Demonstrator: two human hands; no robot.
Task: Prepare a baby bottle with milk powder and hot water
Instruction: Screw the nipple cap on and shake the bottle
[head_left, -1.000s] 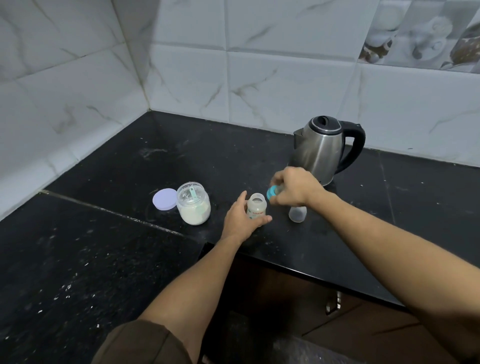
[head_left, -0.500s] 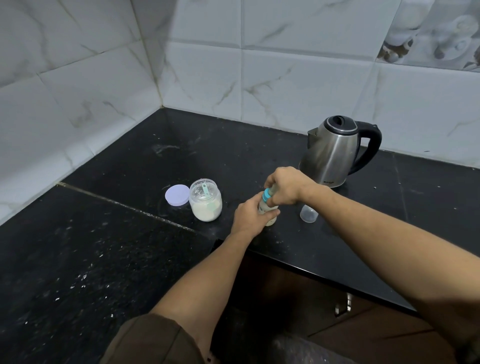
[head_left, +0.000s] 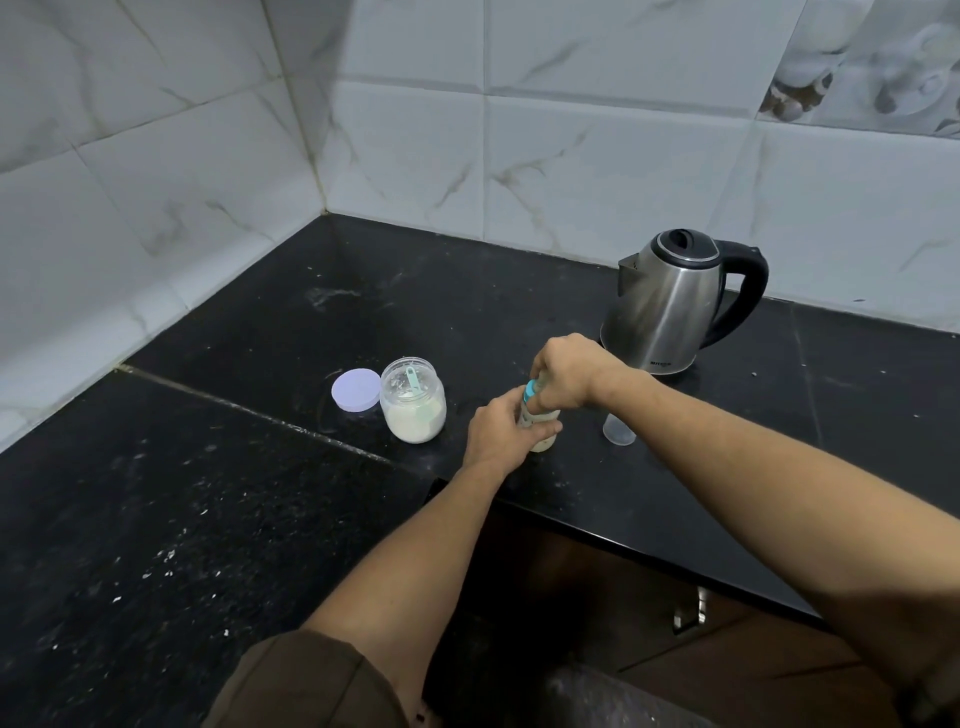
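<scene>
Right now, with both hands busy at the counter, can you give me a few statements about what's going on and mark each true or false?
1. The left hand grips the baby bottle, which stands on the counter. True.
2. The powder jar has its lid on. False: the purple lid lies on the counter beside it.
3. The right hand holds the kettle. False: it grips the teal collar at the bottle's top; the kettle stands behind, untouched.
4. A scoop sits inside the powder jar. True.
5. A clear cap stands apart from the bottle. True.
</scene>
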